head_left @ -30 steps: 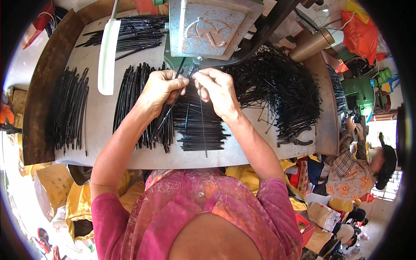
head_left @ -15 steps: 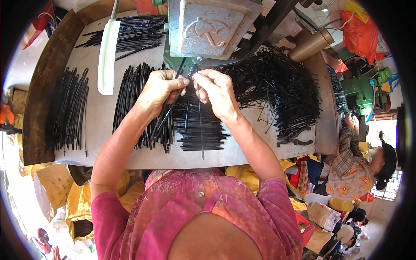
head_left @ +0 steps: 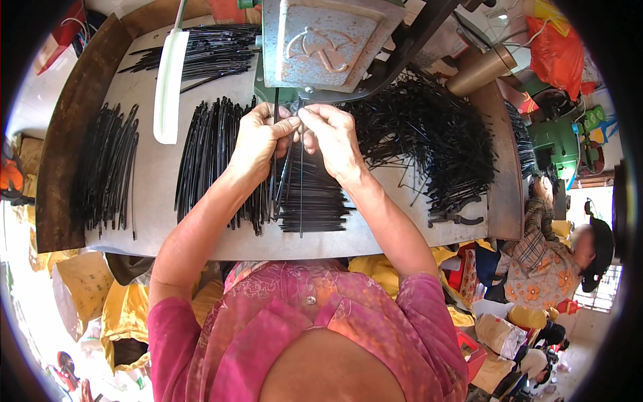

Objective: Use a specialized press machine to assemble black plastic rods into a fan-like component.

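A slender, straight black rod [head_left: 301, 191] extends from where the left fingers [head_left: 287, 126] and right fingers [head_left: 315, 118] meet toward the worktop's near edge [head_left: 161, 253]. Beside it, narrow black strips [head_left: 273, 184] run down from the left fingers, slanting slightly.

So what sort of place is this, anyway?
Probably a small workshop: a machine stands over a bench with heaps of thin black rods, and a co-worker sits by another, green machine.
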`<state>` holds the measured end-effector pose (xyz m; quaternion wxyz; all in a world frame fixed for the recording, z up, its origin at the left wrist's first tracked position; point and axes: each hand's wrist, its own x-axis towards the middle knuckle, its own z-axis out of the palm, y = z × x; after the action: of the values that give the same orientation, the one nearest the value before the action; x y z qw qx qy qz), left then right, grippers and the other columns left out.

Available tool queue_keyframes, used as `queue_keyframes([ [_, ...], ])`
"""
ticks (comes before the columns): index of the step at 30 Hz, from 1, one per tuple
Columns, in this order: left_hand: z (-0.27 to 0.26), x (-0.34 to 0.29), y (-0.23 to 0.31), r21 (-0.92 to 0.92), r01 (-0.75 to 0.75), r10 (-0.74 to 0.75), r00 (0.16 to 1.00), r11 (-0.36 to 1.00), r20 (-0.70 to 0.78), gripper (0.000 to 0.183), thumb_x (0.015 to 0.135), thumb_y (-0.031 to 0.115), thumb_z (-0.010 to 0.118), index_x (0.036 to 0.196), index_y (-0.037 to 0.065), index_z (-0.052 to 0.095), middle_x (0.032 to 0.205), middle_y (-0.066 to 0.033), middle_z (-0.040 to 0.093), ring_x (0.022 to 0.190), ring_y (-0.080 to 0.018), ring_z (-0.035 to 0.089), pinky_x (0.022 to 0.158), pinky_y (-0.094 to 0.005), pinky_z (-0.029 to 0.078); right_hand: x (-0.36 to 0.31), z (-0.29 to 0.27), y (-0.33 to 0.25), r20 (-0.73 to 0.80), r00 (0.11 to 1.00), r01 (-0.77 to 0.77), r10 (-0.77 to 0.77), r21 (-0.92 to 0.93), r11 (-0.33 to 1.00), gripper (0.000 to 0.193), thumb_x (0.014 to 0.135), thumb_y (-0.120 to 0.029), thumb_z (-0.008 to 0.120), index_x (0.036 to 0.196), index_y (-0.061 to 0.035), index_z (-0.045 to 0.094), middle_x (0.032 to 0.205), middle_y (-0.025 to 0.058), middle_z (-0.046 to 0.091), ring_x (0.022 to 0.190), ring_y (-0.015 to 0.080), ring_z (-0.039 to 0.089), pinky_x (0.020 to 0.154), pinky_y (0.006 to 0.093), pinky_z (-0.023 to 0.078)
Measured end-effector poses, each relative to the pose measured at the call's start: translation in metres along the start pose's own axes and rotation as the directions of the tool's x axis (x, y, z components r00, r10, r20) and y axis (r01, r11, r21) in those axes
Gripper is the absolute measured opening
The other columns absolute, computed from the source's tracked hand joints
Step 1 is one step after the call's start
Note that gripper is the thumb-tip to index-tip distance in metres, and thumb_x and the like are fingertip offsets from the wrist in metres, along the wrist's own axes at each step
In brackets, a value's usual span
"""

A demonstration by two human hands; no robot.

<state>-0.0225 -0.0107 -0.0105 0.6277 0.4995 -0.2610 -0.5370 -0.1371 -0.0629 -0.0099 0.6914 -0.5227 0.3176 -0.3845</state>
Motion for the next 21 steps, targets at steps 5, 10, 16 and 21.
queue_keyframes([
  [5, 0.002, -0.002, 0.001, -0.03, 0.013, -0.014, 1.0, 0.999, -0.025, 0.015, 0.073, 0.003, 0.06, 0.077, 0.003, 0.045, 0.053, -0.0016, 0.048, 0.038, -0.0049, 0.037, 0.034, -0.0174, 0.026, 0.001, -0.001, 0.002, 0.015, 1.0, -0.003, 0.003, 0.017, 1.0, 0.012, 0.079, -0.008, 0.052, 0.075, 0.0039, 0.054, 0.056, 0.005, 0.052, 0.04, 0.0066, 0.044, 0.034, 0.0184, 0.034],
  [10, 0.004, -0.003, 0.003, -0.022, 0.028, -0.029, 0.997, 0.999, -0.065, 0.016, 0.073, 0.003, 0.06, 0.076, 0.003, 0.044, 0.053, -0.0019, 0.048, 0.038, -0.0052, 0.036, 0.033, -0.0176, 0.026, 0.002, -0.001, -0.001, 0.006, 0.996, -0.084, 0.084, 0.037, 0.996, 0.013, 0.08, -0.009, 0.053, 0.076, 0.0034, 0.055, 0.056, 0.0051, 0.052, 0.042, 0.007, 0.047, 0.035, 0.0183, 0.037],
  [16, 0.005, -0.002, 0.002, -0.003, 0.023, -0.024, 0.996, 1.0, -0.089, 0.015, 0.072, 0.0, 0.059, 0.076, 0.002, 0.044, 0.053, -0.0041, 0.049, 0.038, -0.0058, 0.037, 0.033, -0.0182, 0.026, 0.0, -0.011, -0.003, 0.08, 0.984, -0.161, 0.156, 0.054, 0.985, 0.015, 0.08, -0.012, 0.053, 0.08, 0.0032, 0.055, 0.062, 0.0058, 0.054, 0.046, 0.0084, 0.05, 0.038, 0.0182, 0.041],
  [21, 0.002, -0.001, 0.007, 0.016, 0.061, -0.06, 0.996, 0.998, -0.066, 0.016, 0.071, -0.001, 0.058, 0.075, 0.003, 0.044, 0.055, -0.0065, 0.051, 0.037, -0.0056, 0.036, 0.033, -0.0177, 0.025, -0.001, -0.053, -0.028, -0.035, 0.994, -0.106, 0.1, -0.323, 0.94, 0.02, 0.078, -0.015, 0.057, 0.087, 0.0028, 0.057, 0.067, 0.0044, 0.056, 0.052, 0.0069, 0.051, 0.044, 0.0179, 0.042],
])
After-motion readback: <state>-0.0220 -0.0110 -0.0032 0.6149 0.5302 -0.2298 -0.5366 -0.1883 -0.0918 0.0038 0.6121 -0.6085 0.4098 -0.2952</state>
